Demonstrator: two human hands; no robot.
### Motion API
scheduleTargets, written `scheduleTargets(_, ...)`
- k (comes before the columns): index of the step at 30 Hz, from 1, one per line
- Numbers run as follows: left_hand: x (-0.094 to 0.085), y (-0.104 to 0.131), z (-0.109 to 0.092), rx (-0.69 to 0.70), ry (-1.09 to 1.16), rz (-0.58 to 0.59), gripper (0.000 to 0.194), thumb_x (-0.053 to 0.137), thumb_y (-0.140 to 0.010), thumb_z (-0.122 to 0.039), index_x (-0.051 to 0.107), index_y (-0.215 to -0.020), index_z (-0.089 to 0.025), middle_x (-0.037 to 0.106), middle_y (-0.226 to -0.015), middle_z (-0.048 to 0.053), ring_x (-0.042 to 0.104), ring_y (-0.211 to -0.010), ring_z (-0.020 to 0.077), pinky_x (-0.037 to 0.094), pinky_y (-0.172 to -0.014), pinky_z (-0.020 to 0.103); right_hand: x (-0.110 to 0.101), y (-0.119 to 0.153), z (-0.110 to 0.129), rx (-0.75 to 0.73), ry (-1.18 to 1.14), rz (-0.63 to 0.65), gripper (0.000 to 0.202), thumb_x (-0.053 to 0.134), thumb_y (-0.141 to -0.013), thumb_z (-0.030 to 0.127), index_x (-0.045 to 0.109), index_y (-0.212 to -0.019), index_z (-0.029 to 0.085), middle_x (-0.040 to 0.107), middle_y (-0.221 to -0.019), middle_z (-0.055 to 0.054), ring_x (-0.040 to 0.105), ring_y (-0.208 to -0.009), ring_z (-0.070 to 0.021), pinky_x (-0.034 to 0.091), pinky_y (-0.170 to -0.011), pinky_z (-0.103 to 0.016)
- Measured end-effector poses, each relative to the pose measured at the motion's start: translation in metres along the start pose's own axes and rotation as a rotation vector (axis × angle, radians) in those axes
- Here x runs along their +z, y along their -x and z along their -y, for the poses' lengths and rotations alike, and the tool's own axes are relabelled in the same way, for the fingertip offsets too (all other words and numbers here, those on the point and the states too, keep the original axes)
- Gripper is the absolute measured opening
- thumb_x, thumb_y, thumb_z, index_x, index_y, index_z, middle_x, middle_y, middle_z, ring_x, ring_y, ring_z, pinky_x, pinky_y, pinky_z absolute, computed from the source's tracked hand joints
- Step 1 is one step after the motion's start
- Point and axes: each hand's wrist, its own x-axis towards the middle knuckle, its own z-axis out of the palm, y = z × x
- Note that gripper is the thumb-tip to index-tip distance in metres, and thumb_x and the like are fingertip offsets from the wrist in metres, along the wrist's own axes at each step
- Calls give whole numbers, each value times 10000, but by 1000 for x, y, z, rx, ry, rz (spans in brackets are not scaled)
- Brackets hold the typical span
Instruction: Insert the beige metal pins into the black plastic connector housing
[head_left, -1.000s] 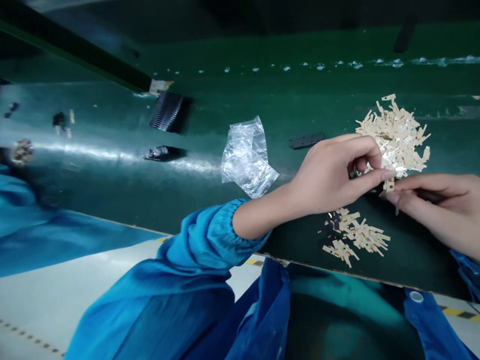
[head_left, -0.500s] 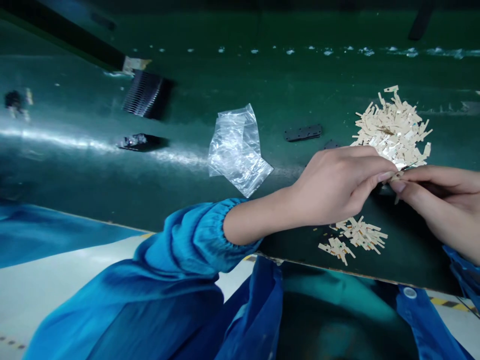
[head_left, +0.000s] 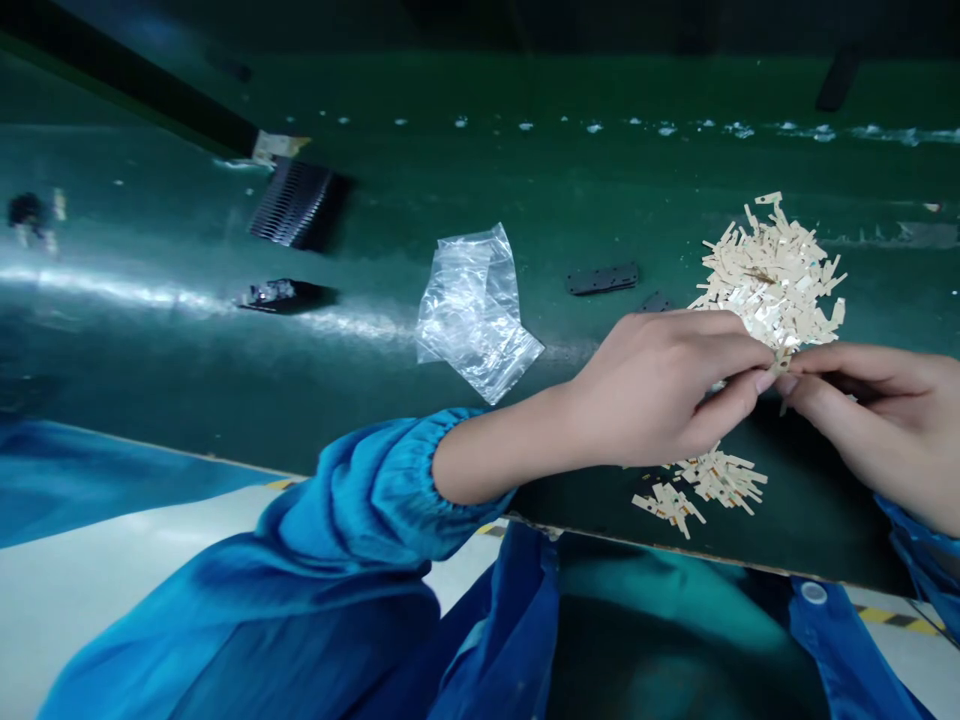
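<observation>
My left hand [head_left: 660,385] and my right hand [head_left: 874,415] meet fingertip to fingertip over the green table [head_left: 360,360], both pinching one small cream-coloured strip piece [head_left: 780,368] between them. Just behind the fingertips lies a large heap of the same cream pieces [head_left: 772,280]. A smaller heap of them [head_left: 701,485] lies below my left hand near the table's front edge. Both arms wear blue sleeves.
A crumpled clear plastic bag [head_left: 476,310] lies left of my left hand. A flat black strip [head_left: 602,278] sits behind it, a black ribbed part [head_left: 292,203] and another dark part [head_left: 281,294] further left. The table's front edge runs below my hands.
The hands stay together on the small piece, shifting only slightly. The view has drifted a little, and the left fingers have curled closer onto the piece.
</observation>
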Motion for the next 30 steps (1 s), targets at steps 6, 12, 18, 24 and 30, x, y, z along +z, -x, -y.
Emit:
scheduleTargets(6, 2, 3, -4, -72, -128, -104, 291, 478, -1067, -239, 755, -1012, -170, 786, -951, 54, 731, -896, 170, 528, -774, 277, 2, -1, 3, -13, 8, 12, 68, 785, -851, 221, 815, -791, 232, 721, -607, 23, 616, -525, -146, 514, -520, -266)
scheduleTargets(12, 6, 3, -3, -58, 2, -64, 288, 482, -1062, -234, 760, -1029, -165, 793, -972, 72, 744, -930, 171, 556, -780, 262, 2, 1, 0, 7, -29, 48, 79, 764, -880, 215, 808, -835, 263, 739, -645, 27, 643, -547, -157, 524, -531, -274)
scheduleTargets(18, 2, 4, -5, -82, 12, 64, 322, 414, -1059, -193, 733, -1101, -179, 780, -1056, 76, 732, -959, 178, 547, -771, 271, 2, 1, -1, 15, -79, 79, 92, 764, -883, 206, 805, -842, 277, 751, -661, 24, 660, -558, -173, 531, -534, -289)
scheduleTargets(24, -1, 5, -10, -51, -120, 92, 318, 384, -1040, -134, 695, -1103, -164, 746, -1038, 62, 699, -916, 167, 488, -682, 280, 1, -1, 4, 64, -156, 82, 102, 784, -835, 190, 815, -800, 280, 770, -682, 29, 677, -596, -159, 550, -566, -257)
scheduleTargets(30, 13, 3, 2, -45, -329, -16, 277, 434, -1054, -191, 709, -1060, -159, 738, -953, 44, 685, -821, 163, 432, -612, 294, -2, -1, 2, 114, -212, 120, 50, 809, -833, 231, 827, -808, 271, 764, -669, 10, 674, -586, -163, 547, -574, -265)
